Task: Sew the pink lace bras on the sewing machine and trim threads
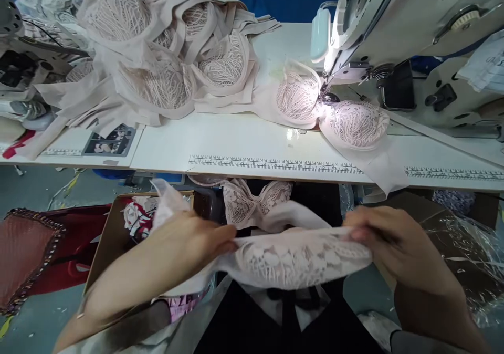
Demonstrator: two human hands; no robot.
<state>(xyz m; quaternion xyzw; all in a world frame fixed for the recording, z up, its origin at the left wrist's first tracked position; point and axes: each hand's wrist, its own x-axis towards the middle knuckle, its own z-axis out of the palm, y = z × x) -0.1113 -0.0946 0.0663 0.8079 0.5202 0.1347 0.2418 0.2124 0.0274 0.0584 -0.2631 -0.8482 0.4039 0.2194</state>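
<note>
Between my two hands a pale lace bra (pixel 303 259) is stretched out, in front of the table edge and above my lap. My left hand (pixel 197 241) is closed on its left end, and my right hand (pixel 388 238) pinches the other end near the cup's edge. Both hands are slightly blurred. Just behind hangs a second lace bra part (pixel 255 201), partly hidden under the table edge. On the table another pale bra (pixel 356 125) lies with its middle beneath the needle area of the lit sewing machine (pixel 394 44).
A heap of pale bras (pixel 165 75) covers the table's left part. A printed ruler strip (pixel 275 164) runs along the front edge of the white table (pixel 165 146). Below left stand a cardboard box (pixel 104 243) and a red seat (pixel 31 259); plastic wrapping (pixel 464 259) lies at right.
</note>
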